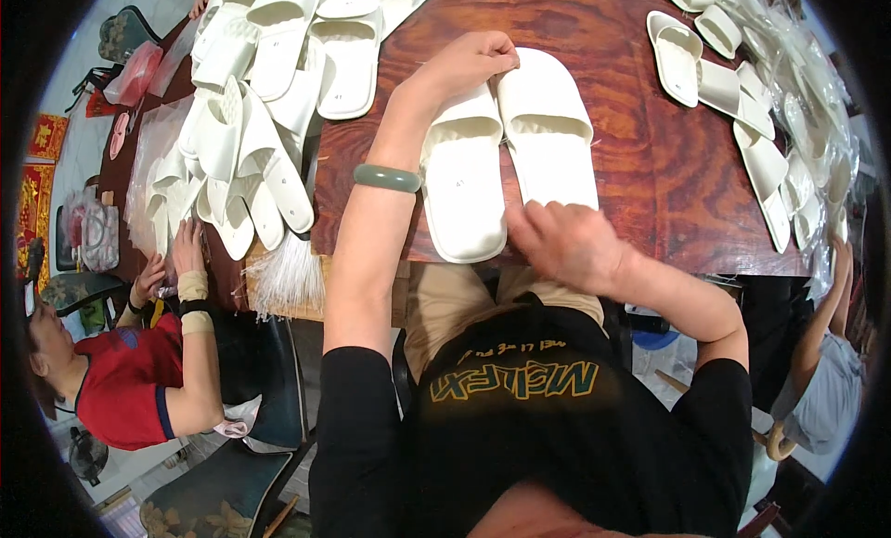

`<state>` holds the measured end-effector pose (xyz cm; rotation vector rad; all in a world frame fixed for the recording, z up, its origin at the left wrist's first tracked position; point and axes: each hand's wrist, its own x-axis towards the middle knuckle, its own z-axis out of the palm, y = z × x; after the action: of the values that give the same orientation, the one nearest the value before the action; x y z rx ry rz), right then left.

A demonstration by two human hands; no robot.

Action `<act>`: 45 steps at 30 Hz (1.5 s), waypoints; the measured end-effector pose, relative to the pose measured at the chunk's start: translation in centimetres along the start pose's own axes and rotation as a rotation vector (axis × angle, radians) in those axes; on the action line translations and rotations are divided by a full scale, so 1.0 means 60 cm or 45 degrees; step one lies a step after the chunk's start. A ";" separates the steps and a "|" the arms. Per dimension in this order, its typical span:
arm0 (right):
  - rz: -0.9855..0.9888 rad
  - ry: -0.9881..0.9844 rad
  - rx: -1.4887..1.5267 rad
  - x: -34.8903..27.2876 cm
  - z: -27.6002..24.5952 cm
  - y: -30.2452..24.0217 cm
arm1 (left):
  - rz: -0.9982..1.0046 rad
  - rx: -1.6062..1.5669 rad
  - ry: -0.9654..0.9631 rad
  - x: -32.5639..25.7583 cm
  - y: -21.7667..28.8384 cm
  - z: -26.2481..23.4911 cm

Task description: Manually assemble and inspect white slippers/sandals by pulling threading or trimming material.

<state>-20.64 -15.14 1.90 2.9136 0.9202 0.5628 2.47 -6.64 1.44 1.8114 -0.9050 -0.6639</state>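
Two white slippers lie side by side in front of me on the reddish-brown wood-grain table, toes pointing away: the left slipper (461,194) and the right slipper (554,171). At their toes, my left hand (469,64), with a green bangle on its wrist, is closed in a pinch where the two fronts meet. Whatever is between those fingertips is too small to make out. My right hand (575,248) is curled over the heel end of the right slipper, covering it. Its fingertips are bent down close to the gap between the heels, and what they grip is hidden.
A heap of white slippers (278,37) covers the table's left side. A bundle of thin white strands (286,276) hangs at the edge below it. More slippers (756,102), some in clear plastic, lie right. A person in red (130,380) and another in grey-blue (826,389) work alongside.
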 end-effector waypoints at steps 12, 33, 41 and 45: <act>-0.032 0.026 -0.100 0.078 0.025 -0.064 | 0.026 -0.116 0.014 -0.001 -0.006 0.003; -0.017 0.155 -0.050 0.003 0.054 0.148 | -0.172 -0.281 -0.034 0.011 0.009 -0.011; -0.121 0.098 0.010 0.000 0.046 0.158 | -0.203 -0.466 -0.093 0.032 0.023 0.003; -0.073 0.576 0.190 0.021 0.016 0.171 | -0.001 -0.556 0.135 -0.006 0.024 -0.006</act>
<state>-13.73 -22.84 2.83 2.9272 1.1245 1.2334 2.12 -6.52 2.90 1.4408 -0.6300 -0.6976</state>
